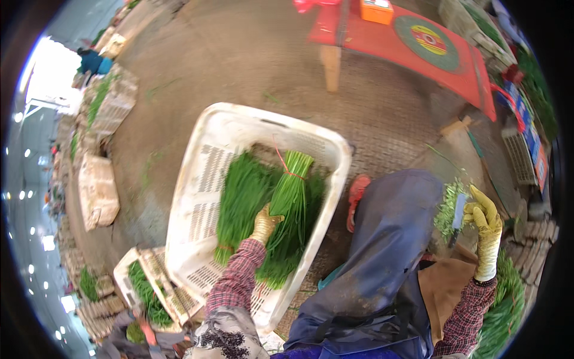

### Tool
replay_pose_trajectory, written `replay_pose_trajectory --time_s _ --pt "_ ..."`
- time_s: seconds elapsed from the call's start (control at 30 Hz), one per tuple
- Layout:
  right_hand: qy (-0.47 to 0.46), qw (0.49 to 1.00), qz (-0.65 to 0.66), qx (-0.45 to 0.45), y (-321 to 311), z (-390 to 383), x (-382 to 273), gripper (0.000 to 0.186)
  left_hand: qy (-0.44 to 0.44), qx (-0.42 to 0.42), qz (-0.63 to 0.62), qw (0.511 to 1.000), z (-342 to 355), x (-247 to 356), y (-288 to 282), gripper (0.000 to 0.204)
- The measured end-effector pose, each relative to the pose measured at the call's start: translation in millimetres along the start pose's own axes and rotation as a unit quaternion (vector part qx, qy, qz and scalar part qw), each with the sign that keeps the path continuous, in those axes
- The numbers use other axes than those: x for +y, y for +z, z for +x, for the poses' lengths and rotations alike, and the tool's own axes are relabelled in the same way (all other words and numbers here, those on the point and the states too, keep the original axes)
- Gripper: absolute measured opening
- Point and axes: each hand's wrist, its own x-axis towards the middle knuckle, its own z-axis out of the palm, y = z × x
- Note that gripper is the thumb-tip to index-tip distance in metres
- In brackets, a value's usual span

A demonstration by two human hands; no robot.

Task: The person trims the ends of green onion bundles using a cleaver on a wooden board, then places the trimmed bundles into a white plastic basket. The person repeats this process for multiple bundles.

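My left hand [264, 224], in a yellow glove, is closed round a bunch of chive-like greens [290, 185] tied with a red band. That bunch is tilted over other greens [240, 194] inside a large white plastic crate [185, 179]. Off to the right, my yellow-gloved right hand [485, 221] has loosely bent fingers set apart, one stretched out. Beside its fingertips stands a blue-grey blade-like piece [459, 210]; whether they touch it I cannot tell. Chopped green trimmings [445, 209] lie next to the blade-like piece.
A red table [382, 30] carrying an orange box [376, 11] stands at the far right. A smaller crate of greens [146, 293] is at lower left, close to another person's hand [146, 332]. More bundles [502, 305] lie at my right. Crates [98, 191] line the left side.
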Motion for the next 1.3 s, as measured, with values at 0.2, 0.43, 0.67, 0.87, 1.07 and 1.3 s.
replay_pose_trajectory --time_s 0.2,0.43,0.67,0.87,1.07,1.3 --pt "0.119 0.981 -0.116 0.104 -41 -25 -15 0.036 -0.085 -0.013 -0.185 0.979 46 -100 120 0.055" --pt "0.205 0.921 -0.163 0.289 -185 -164 22 0.031 -0.126 -0.164 -0.204 0.957 76 -60 135 0.05" --pt "0.25 0.785 -0.285 0.491 -279 -406 142 0.02 -0.142 -0.259 -0.214 0.931 82 -21 63 0.05" --pt "0.369 0.634 -0.188 0.653 -313 -618 222 0.03 -0.065 -0.194 -0.039 0.978 58 106 2 0.045" --pt "0.27 0.799 -0.476 0.249 -299 -469 184 0.122 0.367 -0.031 -0.105 0.924 -41 297 -10 0.05" --pt "0.319 0.803 -0.502 0.034 -349 -433 237 0.117 0.476 -0.142 -0.082 0.864 -93 434 60 0.055"
